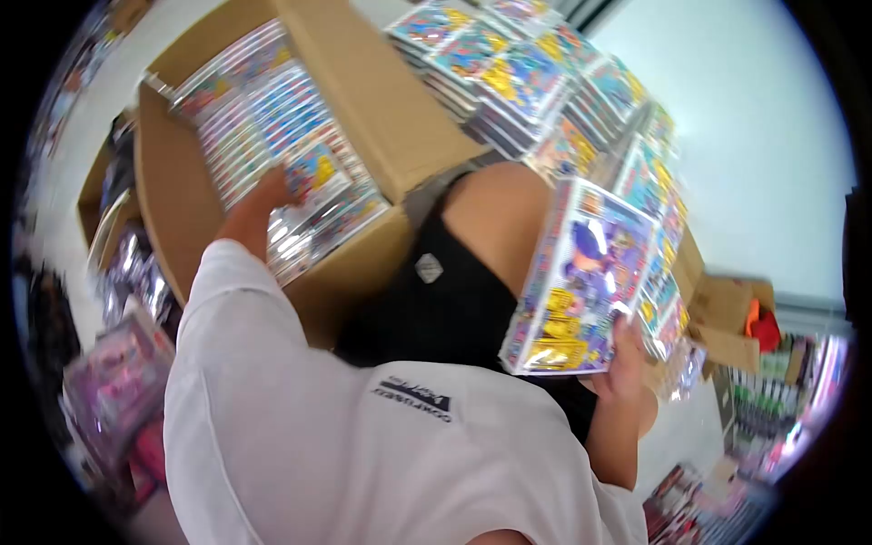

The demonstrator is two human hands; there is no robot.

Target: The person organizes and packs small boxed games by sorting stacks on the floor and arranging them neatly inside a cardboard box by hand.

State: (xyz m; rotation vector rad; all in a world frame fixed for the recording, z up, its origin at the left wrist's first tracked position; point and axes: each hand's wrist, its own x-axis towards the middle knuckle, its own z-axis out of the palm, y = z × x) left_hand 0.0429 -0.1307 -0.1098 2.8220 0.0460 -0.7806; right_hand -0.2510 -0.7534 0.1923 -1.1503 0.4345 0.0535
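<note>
My right hand [625, 359] grips the lower right edge of a flat plastic-wrapped box [590, 272], printed purple with a cartoon picture and yellow pouches. The box is tilted up in front of my right knee. Inside a large open cardboard carton [363, 100], my left hand [275, 189] reaches down to the edge of another colourful wrapped box [318, 177], its fingers closed at that edge and partly blurred. Rows of similar boxes [263, 109], packed on edge, fill the carton around it.
Stacks of the same flat boxes [509, 73] stand on the floor beyond my knee and along the right, beside a white surface [745, 118]. Opened brown cartons [727, 318] lie at the right. Pink packaged goods [118, 372] sit at the left.
</note>
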